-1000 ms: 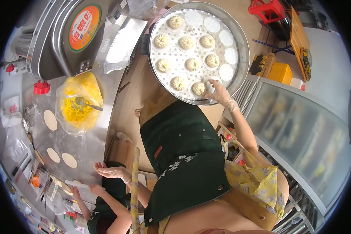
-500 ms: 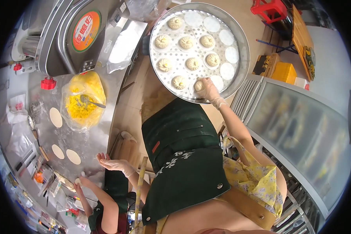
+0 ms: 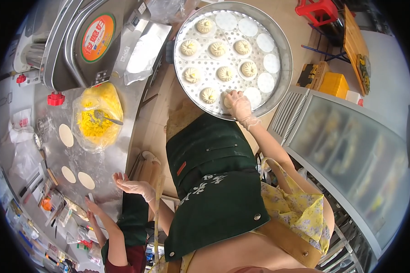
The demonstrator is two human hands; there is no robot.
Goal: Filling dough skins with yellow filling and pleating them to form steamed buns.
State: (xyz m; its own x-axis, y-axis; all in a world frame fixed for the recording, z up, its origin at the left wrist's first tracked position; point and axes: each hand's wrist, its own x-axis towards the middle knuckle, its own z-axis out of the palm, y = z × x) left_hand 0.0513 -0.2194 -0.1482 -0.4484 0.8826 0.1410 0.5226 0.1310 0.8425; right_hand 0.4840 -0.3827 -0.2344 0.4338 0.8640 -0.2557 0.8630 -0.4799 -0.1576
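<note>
My right hand (image 3: 239, 107), in a clear glove, is closed over a pleated bun (image 3: 226, 101) near the front rim of a round perforated steamer tray (image 3: 284, 86). The fingers hide most of that bun. Several other pleated buns, such as one in the middle (image 3: 225, 73), sit apart on round white paper liners. Bare paper liners (image 3: 265, 83) curve along the tray's right side. My left hand (image 3: 134, 186), gloved too, is held palm up with fingers spread and nothing in it, by the edge of the steel table (image 3: 127, 136).
On the table lie round dough wrappers (image 3: 86, 180) and a plastic bag of yellow filling (image 3: 94, 125) with a spoon (image 3: 108, 119). Behind them stands a steel machine (image 3: 73, 50). A co-worker's arms (image 3: 107, 223) reach over the table's near end. A glass-topped cabinet (image 3: 346, 150) is at right.
My right hand has shifted slightly left and farther over the bun, covering more of it. My left hand has moved up slightly. The co-worker's hands have shifted.
</note>
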